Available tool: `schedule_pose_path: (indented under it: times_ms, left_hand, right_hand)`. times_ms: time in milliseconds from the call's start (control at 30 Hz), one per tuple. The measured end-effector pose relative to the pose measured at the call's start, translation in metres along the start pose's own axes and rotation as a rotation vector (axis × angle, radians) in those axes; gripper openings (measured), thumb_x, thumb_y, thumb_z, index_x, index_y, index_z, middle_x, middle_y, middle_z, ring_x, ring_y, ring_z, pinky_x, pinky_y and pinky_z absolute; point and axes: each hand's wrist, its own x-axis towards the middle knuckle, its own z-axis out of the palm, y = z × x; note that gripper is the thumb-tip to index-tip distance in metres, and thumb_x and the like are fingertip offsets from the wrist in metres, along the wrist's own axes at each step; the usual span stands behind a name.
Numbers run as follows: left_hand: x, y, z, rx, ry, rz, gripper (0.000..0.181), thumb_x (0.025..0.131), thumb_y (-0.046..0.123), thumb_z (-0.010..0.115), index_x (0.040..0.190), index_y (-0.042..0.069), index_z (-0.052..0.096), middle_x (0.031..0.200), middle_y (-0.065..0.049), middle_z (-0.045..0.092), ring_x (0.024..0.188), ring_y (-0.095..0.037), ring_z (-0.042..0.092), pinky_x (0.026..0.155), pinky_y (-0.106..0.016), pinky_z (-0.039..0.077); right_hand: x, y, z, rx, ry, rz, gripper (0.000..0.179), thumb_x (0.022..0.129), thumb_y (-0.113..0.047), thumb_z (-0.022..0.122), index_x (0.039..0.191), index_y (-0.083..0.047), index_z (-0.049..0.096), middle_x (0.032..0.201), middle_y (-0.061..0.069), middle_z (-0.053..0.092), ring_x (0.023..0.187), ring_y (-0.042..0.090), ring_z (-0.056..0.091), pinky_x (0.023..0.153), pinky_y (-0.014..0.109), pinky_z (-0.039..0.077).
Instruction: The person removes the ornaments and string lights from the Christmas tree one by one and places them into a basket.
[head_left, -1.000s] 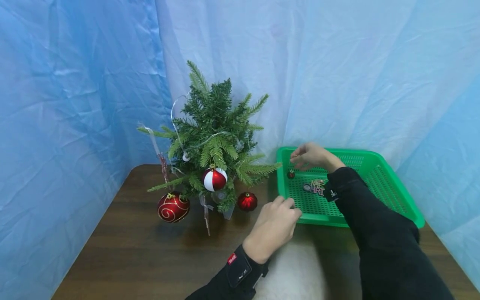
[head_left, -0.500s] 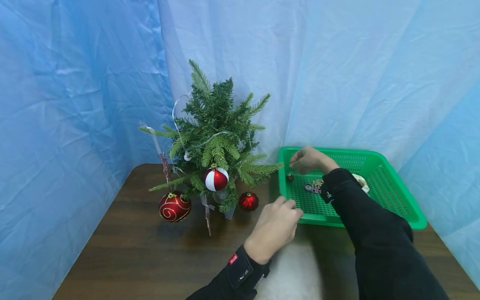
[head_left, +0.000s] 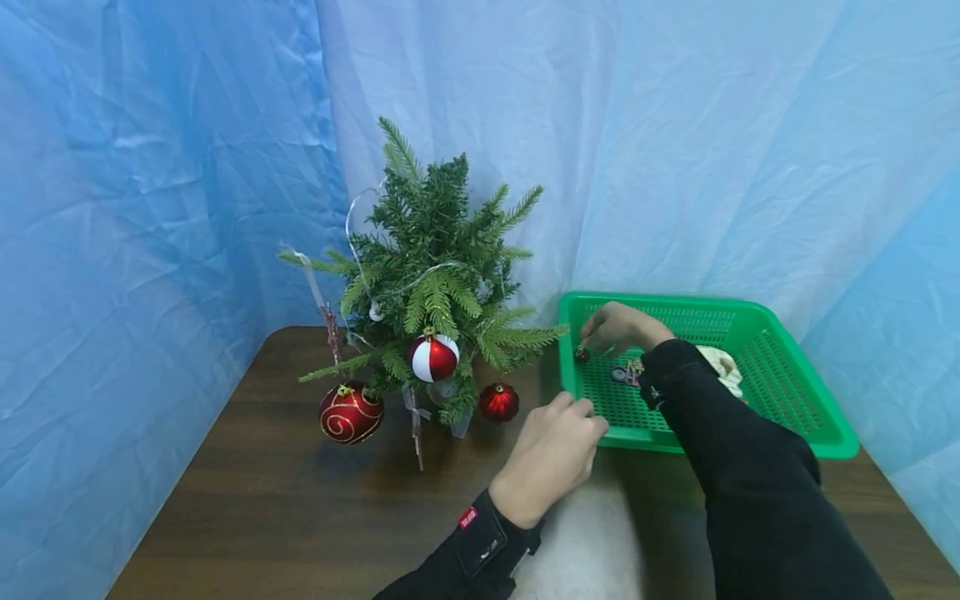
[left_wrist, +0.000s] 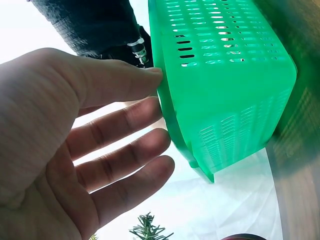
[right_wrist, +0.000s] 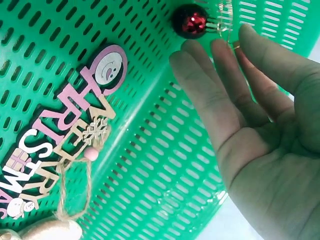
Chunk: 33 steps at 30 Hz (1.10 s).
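Note:
My right hand point(head_left: 618, 327) reaches down inside the green basket point(head_left: 806, 375) near its left wall. In the right wrist view, its thumb and forefinger close around the gold hanging loop point(right_wrist: 227, 31) of a small dark red bauble point(right_wrist: 190, 21). My left hand point(head_left: 551, 450) is at the basket's near left corner, its thumb and forefinger pinching the rim, as the left wrist view shows; its other fingers are loosely bent. A "Merry Christmas" letter ornament point(right_wrist: 55, 125) with a twine loop lies on the basket floor, partly hidden by the right sleeve in the head view.
A small Christmas tree point(head_left: 431, 242) stands left of the basket. It bears a swirled red bauble point(head_left: 351, 412), a red-and-white bauble point(head_left: 433, 358) and a ribbed red bauble point(head_left: 498, 403). A cream-coloured object point(head_left: 722, 367) lies in the basket behind the right sleeve. Blue cloth point(head_left: 675, 150) hangs behind the table.
My right hand has lowered toward the small bauble, and its fingertips have come to the loop. The right forearm shifted left, uncovering the cream-coloured object. The left hand stays at the rim.

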Motion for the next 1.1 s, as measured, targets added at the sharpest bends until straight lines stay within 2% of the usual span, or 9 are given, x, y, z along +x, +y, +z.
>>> schedule_pose_path:
  times_ms: [200, 733, 933, 1100]
  left_hand:
    - [0.0008, 0.0011, -0.0002, 0.0, 0.004, 0.007, 0.012, 0.092, 0.015, 0.072, 0.097, 0.022, 0.08, 0.09, 0.006, 0.067, 0.082, -0.013, 0.059, 0.059, -0.023, 0.052]
    - [0.001, 0.0004, -0.0016, -0.011, 0.011, 0.007, 0.013, 0.092, 0.014, 0.071, 0.097, 0.022, 0.08, 0.09, 0.006, 0.067, 0.081, -0.013, 0.059, 0.059, -0.023, 0.051]
    - [0.0011, -0.0007, -0.0009, -0.029, 0.009, 0.004, 0.012, 0.092, 0.014, 0.072, 0.097, 0.021, 0.08, 0.09, 0.005, 0.067, 0.081, -0.013, 0.059, 0.059, -0.023, 0.051]
    - [0.0009, -0.0025, -0.0004, -0.03, 0.002, 0.008, 0.013, 0.091, 0.013, 0.072, 0.098, 0.021, 0.08, 0.089, 0.005, 0.067, 0.081, -0.012, 0.06, 0.058, -0.022, 0.05]
  right_hand:
    - [0.0003, 0.0, 0.0024, -0.004, -0.023, 0.012, 0.04, 0.103, -0.007, 0.059, 0.138, 0.009, 0.053, 0.141, 0.033, 0.05, 0.126, 0.049, 0.053, 0.098, 0.053, 0.051]
    - [-0.0048, -0.0011, 0.0022, -0.011, -0.025, 0.003, 0.04, 0.102, -0.002, 0.057, 0.139, 0.01, 0.052, 0.14, 0.032, 0.051, 0.124, 0.047, 0.056, 0.096, 0.053, 0.052]
    - [-0.0045, 0.0007, 0.0, 0.022, -0.028, 0.009, 0.039, 0.102, -0.001, 0.056, 0.139, 0.01, 0.052, 0.141, 0.033, 0.05, 0.126, 0.048, 0.054, 0.097, 0.053, 0.051]
    - [-0.0095, 0.0, -0.0028, 0.034, -0.026, -0.034, 0.041, 0.102, 0.0, 0.056, 0.14, 0.011, 0.05, 0.142, 0.033, 0.049, 0.126, 0.05, 0.053, 0.097, 0.053, 0.051]
